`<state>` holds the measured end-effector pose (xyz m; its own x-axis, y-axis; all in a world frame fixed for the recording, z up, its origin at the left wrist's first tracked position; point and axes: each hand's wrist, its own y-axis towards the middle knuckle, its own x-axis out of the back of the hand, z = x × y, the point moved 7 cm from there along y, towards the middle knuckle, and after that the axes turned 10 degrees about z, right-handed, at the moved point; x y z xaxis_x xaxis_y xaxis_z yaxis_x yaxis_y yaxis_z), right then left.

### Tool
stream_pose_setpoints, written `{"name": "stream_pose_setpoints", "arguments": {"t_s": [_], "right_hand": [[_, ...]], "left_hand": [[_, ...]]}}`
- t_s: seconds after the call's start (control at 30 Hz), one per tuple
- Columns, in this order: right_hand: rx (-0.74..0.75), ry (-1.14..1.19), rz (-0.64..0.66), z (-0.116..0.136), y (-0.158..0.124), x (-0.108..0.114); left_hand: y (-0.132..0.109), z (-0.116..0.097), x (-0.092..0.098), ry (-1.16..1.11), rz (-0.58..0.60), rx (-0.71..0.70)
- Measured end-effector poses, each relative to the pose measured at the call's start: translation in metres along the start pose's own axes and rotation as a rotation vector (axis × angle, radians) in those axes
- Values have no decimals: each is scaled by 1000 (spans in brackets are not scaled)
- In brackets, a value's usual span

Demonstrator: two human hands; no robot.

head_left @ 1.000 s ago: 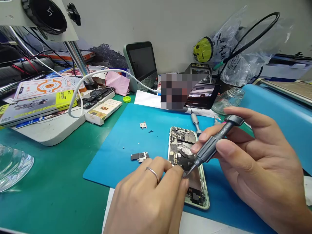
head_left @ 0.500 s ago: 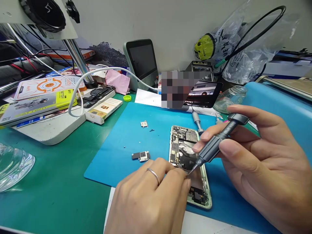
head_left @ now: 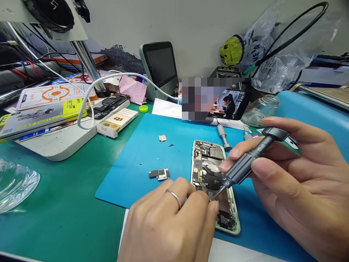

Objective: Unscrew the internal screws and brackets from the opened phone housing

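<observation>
An opened phone (head_left: 207, 171) with its circuit boards bare lies on a blue mat (head_left: 141, 163). My right hand (head_left: 294, 182) grips a grey precision screwdriver (head_left: 247, 163), its tip down on the phone's inner frame. My left hand (head_left: 169, 225), a ring on one finger, is curled with its fingertips pinched at the phone's left edge, right beside the screwdriver tip; what they pinch is hidden. A small removed part (head_left: 159, 174) and a tiny tray (head_left: 162, 138) lie on the mat to the left.
A second screwdriver (head_left: 224, 136) lies behind the phone. A lit phone (head_left: 231, 105), a glass jar (head_left: 259, 109) and a small screen device (head_left: 159, 69) stand at the back. A microscope base (head_left: 57, 140) with boxes and a white cable sits left; a glass dish (head_left: 16, 183) far left.
The view has drifted slightly; both hands stay at the phone, with the screwdriver tip held at the same spot.
</observation>
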<state>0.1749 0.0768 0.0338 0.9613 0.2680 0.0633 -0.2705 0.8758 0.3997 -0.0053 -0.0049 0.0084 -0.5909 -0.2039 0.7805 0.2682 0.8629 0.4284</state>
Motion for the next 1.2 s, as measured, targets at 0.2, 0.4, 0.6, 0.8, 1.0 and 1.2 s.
{"name": "stream_pose_setpoints", "arguments": {"t_s": [0.2, 0.4, 0.6, 0.8, 1.0, 1.2], "right_hand": [[10, 0, 3, 3, -4, 0], [2, -14, -7, 3, 1, -2], [4, -23, 32, 2, 2, -4], [3, -38, 27, 3, 1, -2], [0, -47, 25, 2, -2, -2], [-30, -75, 48, -2, -5, -1]], "left_hand": [[0, -2, 1, 1, -17, -2], [1, -3, 1, 3, -13, -2], [0, -3, 1, 12, -15, -6], [1, -3, 1, 35, -22, -12], [1, -3, 1, 27, -24, -14], [0, -4, -1, 2, -35, -5]]}}
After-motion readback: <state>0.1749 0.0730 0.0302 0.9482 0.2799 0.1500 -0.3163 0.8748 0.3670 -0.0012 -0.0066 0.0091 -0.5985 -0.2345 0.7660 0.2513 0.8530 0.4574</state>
